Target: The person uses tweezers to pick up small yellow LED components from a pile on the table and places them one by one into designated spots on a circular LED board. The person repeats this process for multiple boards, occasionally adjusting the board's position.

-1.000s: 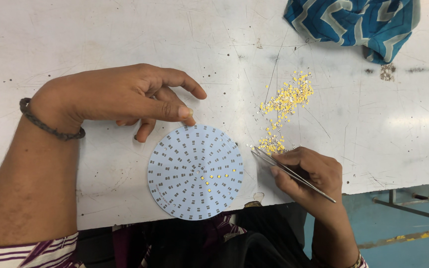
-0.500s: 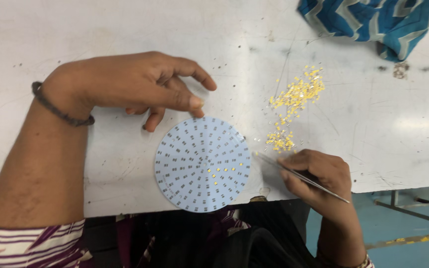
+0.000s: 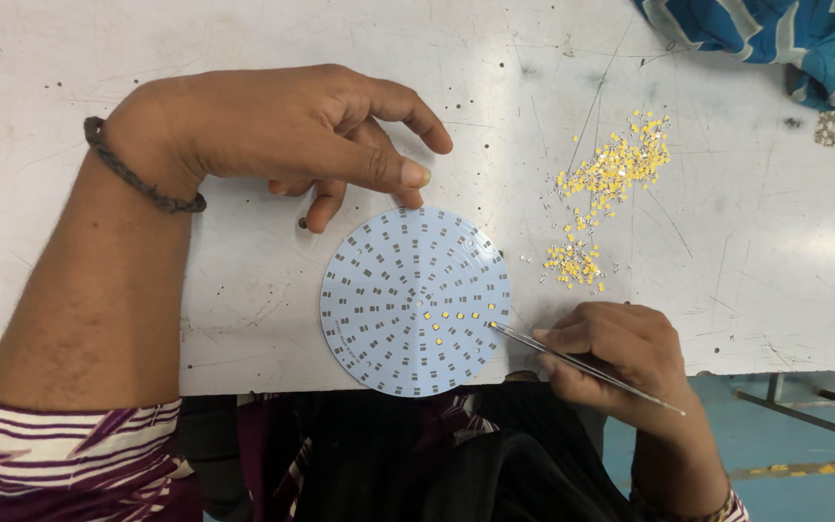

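At the near edge of the scratched white worktable (image 3: 99,319) lies a round pale-blue circuit board (image 3: 416,301), flat, with its lower rim reaching the table edge or slightly over it. Rings of small grey pads cover the board, and a short curved row of tiny yellow chips (image 3: 458,317) sits already near its middle. The right hand (image 3: 609,360) is pinching thin metal tweezers (image 3: 582,365), the fingers closed narrow around the shaft, and the tip rests at the right part of the board, just beside the last chip of that row. If the tip carries a chip, I cannot tell; it is too small. The left hand (image 3: 292,130) hovers above the upper rim of the board, holding nothing, the fingers loosely curled, with the thumb and one fingertip touching or almost touching the rim.

Some risks I see from here. The board is held only lightly at one side, so a push of the tweezers could rotate or slide it, and the chips already placed could shift off their pads. The tip works very close to the placed row, so a small tremble may knock a neighbour chip. The loose pile of yellow chips (image 3: 606,188) is near the right hand, and a wrist could scatter it. A blue patterned cloth (image 3: 775,39) lies at the far corner, well apart
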